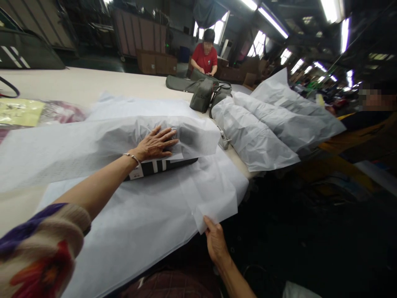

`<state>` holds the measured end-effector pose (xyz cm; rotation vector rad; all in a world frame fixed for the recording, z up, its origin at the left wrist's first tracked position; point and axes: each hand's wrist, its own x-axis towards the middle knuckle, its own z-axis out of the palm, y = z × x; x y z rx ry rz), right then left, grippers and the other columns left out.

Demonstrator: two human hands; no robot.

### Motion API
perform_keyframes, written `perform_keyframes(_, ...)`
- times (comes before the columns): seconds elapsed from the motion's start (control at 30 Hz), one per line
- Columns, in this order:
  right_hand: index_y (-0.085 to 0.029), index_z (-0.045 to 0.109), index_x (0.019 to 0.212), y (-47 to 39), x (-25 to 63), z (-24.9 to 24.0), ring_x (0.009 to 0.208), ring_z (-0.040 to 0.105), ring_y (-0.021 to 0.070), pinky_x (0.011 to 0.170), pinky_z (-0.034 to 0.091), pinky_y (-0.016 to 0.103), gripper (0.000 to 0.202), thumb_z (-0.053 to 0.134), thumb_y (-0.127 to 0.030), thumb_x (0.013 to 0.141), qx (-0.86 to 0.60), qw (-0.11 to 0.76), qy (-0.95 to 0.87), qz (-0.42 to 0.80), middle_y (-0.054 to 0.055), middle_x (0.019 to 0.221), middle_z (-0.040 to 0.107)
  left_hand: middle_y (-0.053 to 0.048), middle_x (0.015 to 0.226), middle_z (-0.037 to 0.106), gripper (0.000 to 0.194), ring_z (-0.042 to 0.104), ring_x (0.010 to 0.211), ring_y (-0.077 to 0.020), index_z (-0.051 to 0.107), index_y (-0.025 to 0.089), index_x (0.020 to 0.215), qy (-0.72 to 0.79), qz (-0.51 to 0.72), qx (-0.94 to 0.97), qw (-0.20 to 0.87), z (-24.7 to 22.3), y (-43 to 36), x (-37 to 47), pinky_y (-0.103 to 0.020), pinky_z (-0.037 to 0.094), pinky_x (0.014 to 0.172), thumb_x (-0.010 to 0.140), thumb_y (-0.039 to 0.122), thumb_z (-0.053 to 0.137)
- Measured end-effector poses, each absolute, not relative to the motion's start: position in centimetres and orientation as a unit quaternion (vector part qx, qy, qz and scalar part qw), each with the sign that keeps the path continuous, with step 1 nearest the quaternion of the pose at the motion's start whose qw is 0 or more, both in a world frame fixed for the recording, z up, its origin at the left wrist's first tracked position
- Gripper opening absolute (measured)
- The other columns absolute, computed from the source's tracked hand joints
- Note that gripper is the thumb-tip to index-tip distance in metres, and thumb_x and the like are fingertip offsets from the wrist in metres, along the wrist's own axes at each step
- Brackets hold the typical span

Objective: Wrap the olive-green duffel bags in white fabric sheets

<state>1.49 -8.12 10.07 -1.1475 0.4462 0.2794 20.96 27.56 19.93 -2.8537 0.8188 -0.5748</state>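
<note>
My left hand (156,145) presses flat, fingers spread, on the tissue-wrapped dark bag (161,136) with its unreadable white label (136,172), while my right hand (214,240) pinches the thin white wrapping sheet (149,215) by its corner.

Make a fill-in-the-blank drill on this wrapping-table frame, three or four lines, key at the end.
1. The left hand lies flat on a bundle wrapped in white tissue paper, with a thin ____ bangle on its wrist.
2. The right hand pinches the ____ of the large white paper sheet at the table edge.
3. The person across the cream table wears a ____ shirt.
4. Beside that person lie dark ____ fabric bags.

Missing words: silver; corner; red; green
</note>
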Motion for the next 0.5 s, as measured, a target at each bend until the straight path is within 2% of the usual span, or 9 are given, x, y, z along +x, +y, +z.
perform_keyframes(0.1, -0.016, 0.070, 0.097, -8.7, 2.3, 11.0, 0.096, 0.064, 0.0260, 0.090, 0.048, 0.038, 0.039, 0.075, -0.043, 0.069, -0.659, 0.721, 0.177, 0.119, 0.007, 0.097, 0.073, -0.007, 0.159, 0.024, 0.059, 0.018, 0.147, -0.0248, 0.039, 0.031, 0.143, 0.270, -0.188, -0.943, 0.058, 19.9, 27.5, 20.9, -0.049, 0.003, 0.121, 0.090, 0.051, 0.055)
perform_keyframes(0.2, -0.015, 0.070, 0.083, -9.2, 4.2, 12.6, 0.089, 0.062, 0.0268, 0.087, 0.048, 0.038, 0.036, 0.077, -0.045, 0.062, -0.792, 0.588, 0.164, 0.024, 0.007, 0.087, 0.071, -0.007, 0.159, 0.024, 0.059, 0.018, 0.147, -0.0243, 0.040, 0.031, 0.143, 0.269, -0.190, -0.943, 0.052, 19.9, 27.5, 20.9, -0.049, 0.002, 0.121, 0.090, 0.050, 0.055)
perform_keyframes(0.27, -0.016, 0.069, 0.074, -9.2, 5.4, 13.9, 0.090, 0.061, 0.0273, 0.088, 0.046, 0.038, 0.033, 0.079, -0.043, 0.058, -0.835, 0.530, 0.146, -0.023, 0.007, 0.083, 0.070, -0.007, 0.158, 0.025, 0.059, 0.018, 0.147, -0.0246, 0.040, 0.030, 0.143, 0.271, -0.192, -0.942, 0.049, 19.9, 27.5, 20.9, -0.049, 0.003, 0.121, 0.090, 0.050, 0.055)
perform_keyframes(0.33, -0.015, 0.069, 0.071, -8.9, 6.2, 15.1, 0.087, 0.061, 0.0266, 0.085, 0.048, 0.037, 0.032, 0.080, -0.042, 0.057, -0.821, 0.551, 0.150, 0.007, 0.007, 0.079, 0.070, -0.008, 0.158, 0.026, 0.059, 0.019, 0.146, -0.0253, 0.041, 0.029, 0.143, 0.274, -0.194, -0.941, 0.045, 19.9, 27.5, 20.9, -0.049, 0.002, 0.121, 0.089, 0.049, 0.056)
perform_keyframes(0.5, -0.015, 0.069, 0.088, -7.8, 6.3, 16.1, 0.086, 0.066, 0.0233, 0.080, 0.052, 0.035, 0.041, 0.085, -0.038, 0.057, -0.587, 0.766, 0.200, 0.170, 0.005, 0.089, 0.074, -0.007, 0.158, 0.026, 0.059, 0.019, 0.146, -0.0257, 0.040, 0.030, 0.143, 0.271, -0.190, -0.943, 0.038, 19.9, 27.5, 20.8, -0.050, 0.003, 0.121, 0.089, 0.050, 0.055)
